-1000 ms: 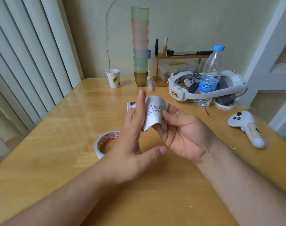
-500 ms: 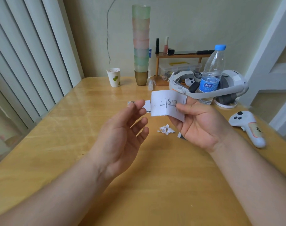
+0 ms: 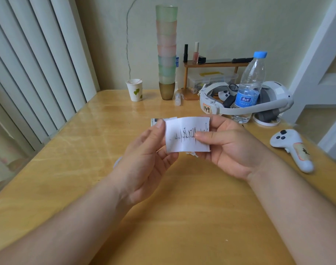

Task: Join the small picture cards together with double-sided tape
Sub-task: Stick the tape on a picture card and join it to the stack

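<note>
Two hands' fingers [image 3: 159,129] pinching a white card [image 3: 186,134] above the glossy wooden table [image 3: 71,150] beside vertical blinds [image 3: 29,64]

The near half of the wooden surface [image 3: 182,226] is lying open beneath both forearms, giving a hand free passage. The left side is running unobstructed up to the vertical blinds [image 3: 39,73], which are bounding it. Along the far edge, a paper cup [image 3: 135,90], a tall stack of tumblers [image 3: 166,52] and a small wooden shelf [image 3: 211,77] are blocking reach toward the wall. At far right, a VR headset [image 3: 245,101] and an upright water bottle [image 3: 249,87] are standing together, with a controller [image 3: 291,148] lying just nearer. A flat card [image 3: 157,120] is lying beyond the raised hands.
</note>
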Demonstrator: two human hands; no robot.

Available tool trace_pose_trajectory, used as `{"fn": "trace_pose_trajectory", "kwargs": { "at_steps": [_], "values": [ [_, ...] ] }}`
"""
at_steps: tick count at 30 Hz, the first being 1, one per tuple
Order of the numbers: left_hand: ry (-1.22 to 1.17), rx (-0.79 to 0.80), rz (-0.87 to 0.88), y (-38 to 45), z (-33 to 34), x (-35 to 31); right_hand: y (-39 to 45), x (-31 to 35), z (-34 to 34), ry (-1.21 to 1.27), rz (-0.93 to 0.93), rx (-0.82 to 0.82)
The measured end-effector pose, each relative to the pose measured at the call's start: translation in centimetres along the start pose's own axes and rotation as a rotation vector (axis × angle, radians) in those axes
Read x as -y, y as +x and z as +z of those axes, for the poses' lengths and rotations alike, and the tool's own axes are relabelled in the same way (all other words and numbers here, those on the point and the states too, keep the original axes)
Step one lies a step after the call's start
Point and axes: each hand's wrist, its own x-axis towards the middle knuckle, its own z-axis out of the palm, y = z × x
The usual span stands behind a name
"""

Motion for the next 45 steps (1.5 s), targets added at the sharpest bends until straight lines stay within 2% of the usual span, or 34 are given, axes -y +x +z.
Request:
{"fn": "trace_pose_trajectory", "kwargs": {
  "at_steps": [2, 4, 9, 12, 18, 23, 26, 29, 30, 32, 34, 36, 45],
  "values": [
    [0.073, 0.013, 0.017, 0.0, -0.1, 0.2, -0.1, 0.1, 0.1, -0.106, -0.022, -0.050],
    [0.157, -0.042, 0.058, 0.1, -0.2, 0.5, -0.2, 0.1, 0.2, -0.213, -0.051, -0.110],
    [0.452, -0.197, 0.243, 0.6, -1.1, 0.7, -0.3, -0.3, 0.7, -0.687, -0.221, -0.239],
    [0.429, -0.182, 0.232, 0.8, -1.3, 0.8, -0.2, -0.4, 0.5, -0.663, -0.221, -0.241],
    [0.268, -0.123, 0.147, 0.8, -1.0, 1.1, -0.1, 0.0, 0.1, -0.463, -0.123, -0.204],
    [0.304, -0.162, 0.173, 0.9, -1.1, 1.1, 0.0, 0.2, -0.5, -0.571, -0.112, -0.152],
    [0.362, -0.213, 0.240, 1.1, -1.4, 1.1, -0.4, 1.7, -2.1, -0.779, -0.096, -0.182],
    [0.371, -0.226, 0.262, 1.2, -1.6, 0.9, -0.4, 2.4, -4.6, -1.226, -0.045, -0.302],
    [0.375, -0.230, 0.260, 1.2, -1.7, 0.9, -0.2, 2.2, -5.2, -1.376, 0.003, -0.318],
    [0.378, -0.238, 0.257, 1.4, -1.8, 1.0, 0.2, 1.5, -6.2, -1.507, 0.158, -0.304],
    [0.372, -0.239, 0.256, 1.5, -1.9, 1.0, 0.6, 1.0, -7.0, -1.547, 0.291, -0.280],
    [0.365, -0.234, 0.257, 1.5, -1.9, 1.0, 0.7, 0.7, -7.5, -1.569, 0.335, -0.274],
    [0.349, -0.227, 0.256, 1.4, -1.7, 0.9, 0.7, 0.6, -7.4, -1.511, 0.329, -0.318]
  ]
}}
